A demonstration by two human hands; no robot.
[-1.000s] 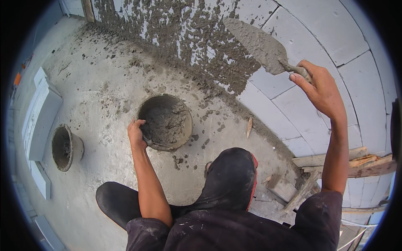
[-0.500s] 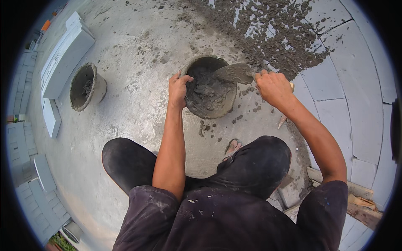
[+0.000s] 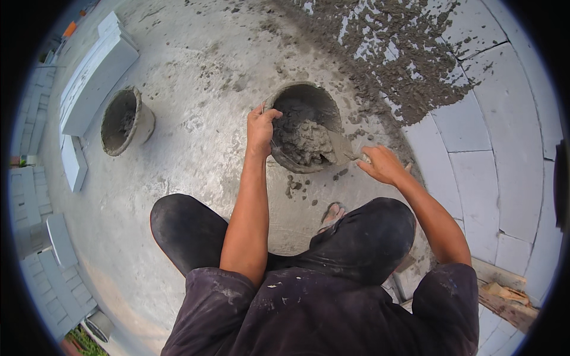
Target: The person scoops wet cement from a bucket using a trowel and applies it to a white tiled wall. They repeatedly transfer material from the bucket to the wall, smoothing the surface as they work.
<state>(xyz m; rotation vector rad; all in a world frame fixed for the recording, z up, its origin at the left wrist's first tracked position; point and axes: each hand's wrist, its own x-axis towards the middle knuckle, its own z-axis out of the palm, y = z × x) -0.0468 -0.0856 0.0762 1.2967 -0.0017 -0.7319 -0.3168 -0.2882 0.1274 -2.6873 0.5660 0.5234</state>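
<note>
In front of me a bucket (image 3: 330,102) of wet grey mortar (image 3: 300,137) leans on the concrete floor, its mouth turned toward me. My left hand (image 3: 260,129) is closed on the bucket's left rim, where a thin wire handle shows. My right hand (image 3: 383,164) grips a trowel (image 3: 338,148) by its handle, mostly hidden in the fist. The trowel's blade lies inside the bucket at its right side, beside a raised heap of mortar.
A second mortar-crusted bucket (image 3: 142,123) stands to the left, near stacked pale blocks (image 3: 98,71). A block wall (image 3: 469,172) runs along the right, with wet mortar (image 3: 409,77) smeared over its upper part. Wood scraps (image 3: 504,296) lie at lower right.
The trowel has swung down from the bucket's upper right rim into the mortar, and my right hand has moved lower. Mortar is heaped beside the blade. My left hand keeps its hold.
</note>
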